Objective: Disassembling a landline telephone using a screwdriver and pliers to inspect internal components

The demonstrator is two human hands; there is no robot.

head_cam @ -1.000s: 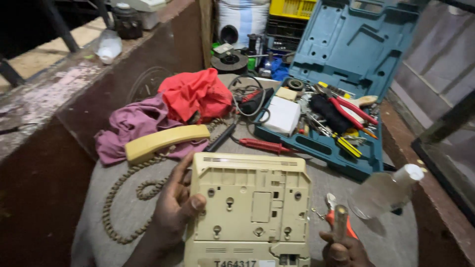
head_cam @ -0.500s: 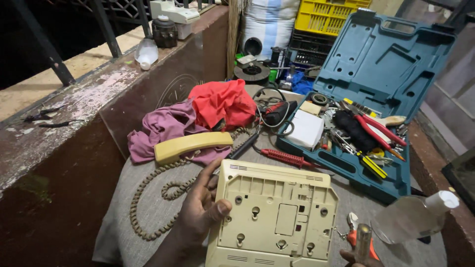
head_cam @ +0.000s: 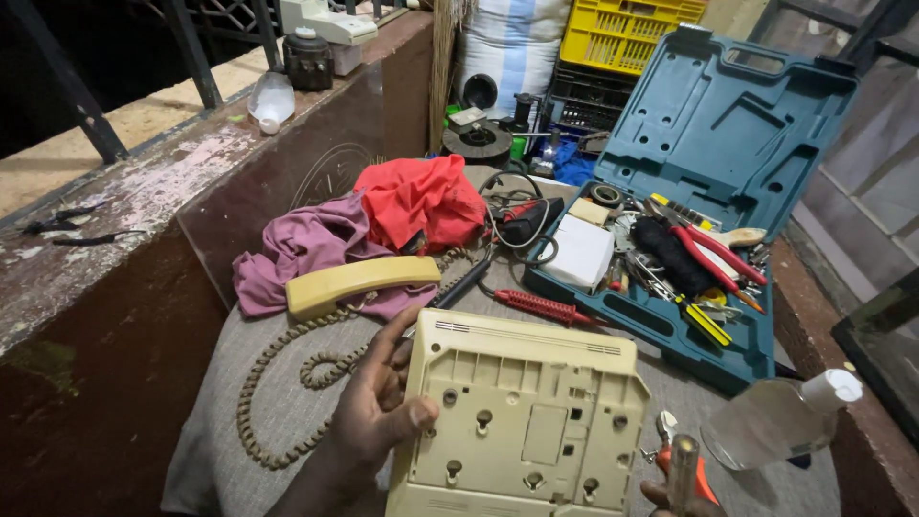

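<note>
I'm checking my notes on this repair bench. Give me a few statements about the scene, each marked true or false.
1. The left hand grips the phone base, which lies underside up. True.
2. The handset sits on the phone base. False: it lies apart, on the purple cloth.
3. The tool case is open. True.
4. The red screwdriver is in the right hand. False: it lies on the table by the case.
5. The clear bottle stands upright. False: it lies tilted.
</note>
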